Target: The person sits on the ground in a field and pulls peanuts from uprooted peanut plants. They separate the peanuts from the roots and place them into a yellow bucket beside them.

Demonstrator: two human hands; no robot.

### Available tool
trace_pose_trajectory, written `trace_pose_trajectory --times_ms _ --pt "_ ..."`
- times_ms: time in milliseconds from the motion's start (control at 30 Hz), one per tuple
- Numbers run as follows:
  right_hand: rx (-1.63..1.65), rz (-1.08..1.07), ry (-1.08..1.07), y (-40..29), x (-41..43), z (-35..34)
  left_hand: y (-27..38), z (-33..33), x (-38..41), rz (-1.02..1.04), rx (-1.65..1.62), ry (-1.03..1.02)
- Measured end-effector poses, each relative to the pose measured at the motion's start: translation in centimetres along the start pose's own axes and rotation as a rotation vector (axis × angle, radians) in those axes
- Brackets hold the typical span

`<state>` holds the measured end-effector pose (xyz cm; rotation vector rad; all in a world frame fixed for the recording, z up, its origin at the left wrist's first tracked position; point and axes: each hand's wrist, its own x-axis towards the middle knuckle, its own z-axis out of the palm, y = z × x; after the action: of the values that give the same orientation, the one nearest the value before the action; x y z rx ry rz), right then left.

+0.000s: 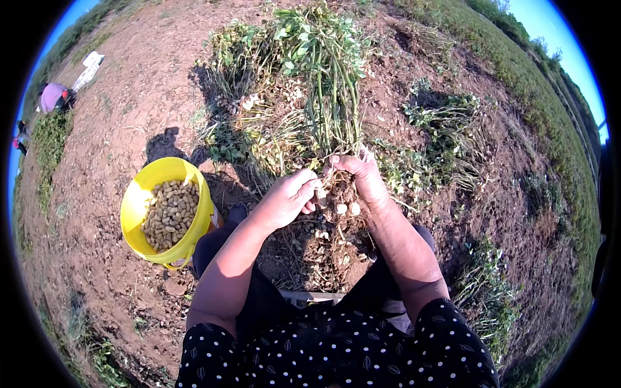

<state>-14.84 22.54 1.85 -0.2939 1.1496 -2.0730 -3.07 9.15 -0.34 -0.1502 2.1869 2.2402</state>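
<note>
A bundle of uprooted peanut plants (335, 97) points away from me, its leafy tops at the far end and its roots near my knees. My right hand (361, 174) grips the stems just above the roots. At the left side of the roots, my left hand (291, 196) has its fingers closed on a peanut pod (320, 196). More pale pods (347, 209) hang among the roots between the hands. To the left stands a yellow plastic bucket (127, 213), partly filled with loose peanuts in the shell (171, 213).
Pulled peanut plants lie in a heap (271, 136) ahead and in piles to the right (449, 131). Scattered pods and roots cover the soil between my feet. At the far left another person (53, 97) bends near a white sack (89, 68).
</note>
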Motion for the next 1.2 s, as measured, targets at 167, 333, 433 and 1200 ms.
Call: trace_pose_trajectory --times_ms 167,333,433,1200 --pt "0.107 0.029 0.041 0.4 0.5 -0.7 -0.5 0.1 1.1 0.104 0.151 0.080" --pt "0.288 0.231 -0.127 -0.4 -1.2 -0.3 1.3 -0.5 0.4 0.001 -0.072 -0.168" --pt "0.334 0.337 -0.254 -0.1 -1.8 -0.4 1.9 -1.2 -0.2 -0.062 -0.171 -0.313" --pt "-0.266 0.256 -0.418 3.3 -1.3 -2.2 0.5 -2.3 -3.1 -0.135 0.254 -0.467"
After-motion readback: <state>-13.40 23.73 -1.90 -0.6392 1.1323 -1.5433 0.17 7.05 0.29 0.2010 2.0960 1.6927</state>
